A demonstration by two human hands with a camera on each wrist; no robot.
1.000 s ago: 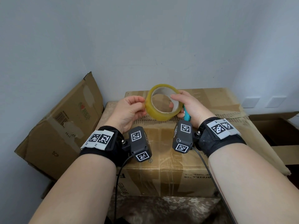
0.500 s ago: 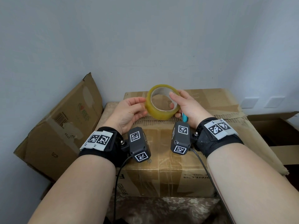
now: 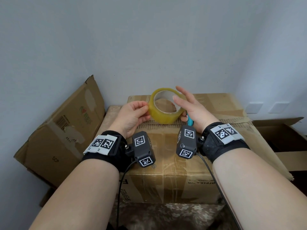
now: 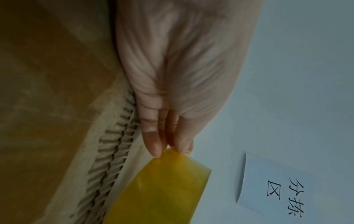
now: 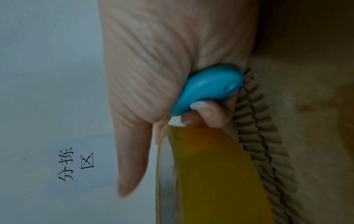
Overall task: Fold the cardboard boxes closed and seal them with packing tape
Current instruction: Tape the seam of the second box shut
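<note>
A roll of yellowish packing tape (image 3: 166,106) is held on edge just above the top of a closed cardboard box (image 3: 167,163), over the box's far half, its open core facing the person. The left hand (image 3: 132,116) is on the roll's left side, fingertips (image 4: 153,145) curled together and pinching at the outer layer of tape; the left wrist view shows the fingertips meeting right at the tape's edge. The right hand (image 3: 191,108) is on the roll's right side. Its upper fingers are stretched out straight across the roll's near face, while its lower fingers curl around a small teal-handled tool (image 5: 206,89) pressed against the palm, seen clearly in the right wrist view, and reach the roll's rim. What kind of tool it is cannot be told, as only the handle shows.

Across the box top, just below the roll, runs a strip of torn cardboard with its corrugated ridges (image 3: 166,126) exposed. Old glossy tape (image 3: 166,166) lies down the box's near face. To the left, a flattened cardboard box (image 3: 63,135) with a barcode leans against the wall. At the right edge is an open cardboard box (image 3: 282,135). A paper sign (image 4: 275,184) with printed characters hangs on the wall.
</note>
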